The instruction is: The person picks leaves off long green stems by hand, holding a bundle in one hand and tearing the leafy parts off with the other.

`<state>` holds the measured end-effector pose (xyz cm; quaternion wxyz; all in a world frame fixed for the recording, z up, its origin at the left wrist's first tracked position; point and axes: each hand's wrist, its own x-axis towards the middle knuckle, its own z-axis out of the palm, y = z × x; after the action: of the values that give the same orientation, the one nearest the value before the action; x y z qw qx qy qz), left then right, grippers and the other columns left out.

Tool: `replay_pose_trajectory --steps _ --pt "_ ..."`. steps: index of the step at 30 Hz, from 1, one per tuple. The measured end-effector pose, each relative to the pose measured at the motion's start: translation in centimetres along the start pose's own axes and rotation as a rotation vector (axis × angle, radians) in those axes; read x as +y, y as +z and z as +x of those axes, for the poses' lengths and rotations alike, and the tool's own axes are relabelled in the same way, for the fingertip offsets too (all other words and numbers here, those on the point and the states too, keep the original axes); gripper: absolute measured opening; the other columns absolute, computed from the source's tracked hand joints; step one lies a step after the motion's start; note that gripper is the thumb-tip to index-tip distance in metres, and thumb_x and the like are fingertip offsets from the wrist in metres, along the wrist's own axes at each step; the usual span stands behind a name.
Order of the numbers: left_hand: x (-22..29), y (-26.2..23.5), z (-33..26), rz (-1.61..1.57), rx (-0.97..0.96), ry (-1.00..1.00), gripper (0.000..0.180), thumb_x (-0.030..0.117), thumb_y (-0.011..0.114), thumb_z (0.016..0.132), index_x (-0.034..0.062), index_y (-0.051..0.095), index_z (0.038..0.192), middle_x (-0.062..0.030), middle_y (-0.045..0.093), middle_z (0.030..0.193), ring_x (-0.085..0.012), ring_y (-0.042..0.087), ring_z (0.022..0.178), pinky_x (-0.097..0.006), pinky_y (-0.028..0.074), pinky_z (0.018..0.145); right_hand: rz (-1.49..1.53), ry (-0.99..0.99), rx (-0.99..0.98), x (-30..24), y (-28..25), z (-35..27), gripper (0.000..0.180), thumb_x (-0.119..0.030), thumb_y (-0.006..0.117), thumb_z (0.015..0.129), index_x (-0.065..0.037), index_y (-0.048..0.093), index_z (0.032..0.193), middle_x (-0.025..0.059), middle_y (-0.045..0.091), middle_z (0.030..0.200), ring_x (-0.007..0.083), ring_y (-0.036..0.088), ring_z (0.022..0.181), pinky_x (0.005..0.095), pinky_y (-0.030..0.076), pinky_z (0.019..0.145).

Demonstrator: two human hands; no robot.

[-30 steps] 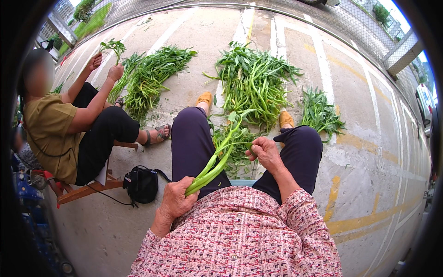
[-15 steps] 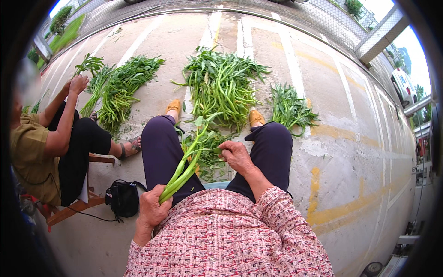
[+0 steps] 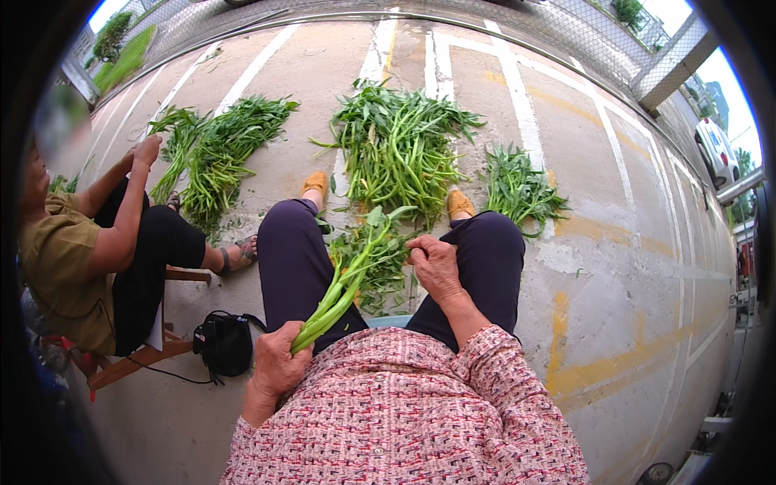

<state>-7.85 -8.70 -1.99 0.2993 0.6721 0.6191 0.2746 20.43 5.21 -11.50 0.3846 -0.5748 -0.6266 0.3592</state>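
My left hand is wrapped round the thick lower ends of a small bunch of water spinach, whose stems slant up and away over my lap. To the right of its leafy tips is my right hand, above my right thigh. Its thumb and fingers are pinched together; whatever is between them, if anything, cannot be made out. Below the bunch, torn leaves and bits lie on the ground between my feet. Beyond them spreads a large heap of water spinach, stems toward me.
A smaller heap of greens lies right of my right foot. To the left, a person on a wooden seat faces another pile of greens, hands raised. A black bag with a cord sits by my left leg.
My right hand has drawn away from the bunch, slightly to the right, and no longer touches a leaf on it. The left hand keeps its grip. The whole view has shifted a little.
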Motion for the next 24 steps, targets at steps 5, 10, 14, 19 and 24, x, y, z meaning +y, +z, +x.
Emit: replay_pose_trajectory --steps 5,10,14,19,24 --pt "0.2 -0.2 0.0 -0.013 -0.009 0.018 0.018 0.009 0.065 0.075 0.0026 0.062 0.092 -0.0184 0.064 0.075 -0.0356 0.064 0.065 -0.039 0.05 0.056 0.042 0.014 0.066 -0.3 -0.2 -0.1 0.016 -0.005 0.053 0.083 0.0 0.067 0.089 0.0132 0.066 0.067 0.0219 0.066 0.06 0.0316 0.05 0.058" --pt "0.0 -0.1 0.0 0.004 -0.009 0.028 0.019 0.008 0.064 0.075 0.0026 0.063 0.094 -0.0184 0.064 0.076 -0.0355 0.065 0.066 -0.039 0.05 0.056 -0.021 0.006 0.074 -0.1 -0.1 0.1 0.014 -0.005 0.054 0.083 0.0 0.067 0.089 0.013 0.067 0.067 0.0205 0.067 0.061 0.0298 0.051 0.059" --pt "-0.3 0.1 -0.2 -0.064 0.02 -0.013 0.018 0.008 0.065 0.076 0.0022 0.062 0.094 -0.0183 0.064 0.074 -0.034 0.065 0.064 -0.037 0.05 0.055 -0.027 0.005 0.179 0.0 -1.1 0.7 0.014 -0.003 0.054 0.084 0.0 0.067 0.089 0.0129 0.067 0.068 0.0184 0.067 0.062 0.0289 0.052 0.059" --pt "-0.4 0.1 -0.4 -0.093 0.071 -0.004 0.018 0.004 0.065 0.077 -0.0006 0.063 0.093 -0.0156 0.061 0.068 -0.0228 0.063 0.057 -0.031 0.047 0.052 0.19 0.134 0.213 0.4 -2.0 1.0 0.013 -0.004 0.055 0.087 0.0 0.066 0.092 0.0024 0.066 0.072 0.0054 0.054 0.057 0.0199 0.043 0.055" --pt "-0.5 -0.2 -0.4 -0.092 0.054 -0.036 0.017 0.008 0.067 0.078 0.0018 0.062 0.093 -0.019 0.063 0.073 -0.0328 0.065 0.062 -0.036 0.049 0.053 0.353 0.185 0.162 0.7 -1.6 1.0 0.013 -0.005 0.057 0.087 0.0 0.067 0.094 0.0005 0.063 0.074 0.0037 0.051 0.061 0.0189 0.042 0.055"
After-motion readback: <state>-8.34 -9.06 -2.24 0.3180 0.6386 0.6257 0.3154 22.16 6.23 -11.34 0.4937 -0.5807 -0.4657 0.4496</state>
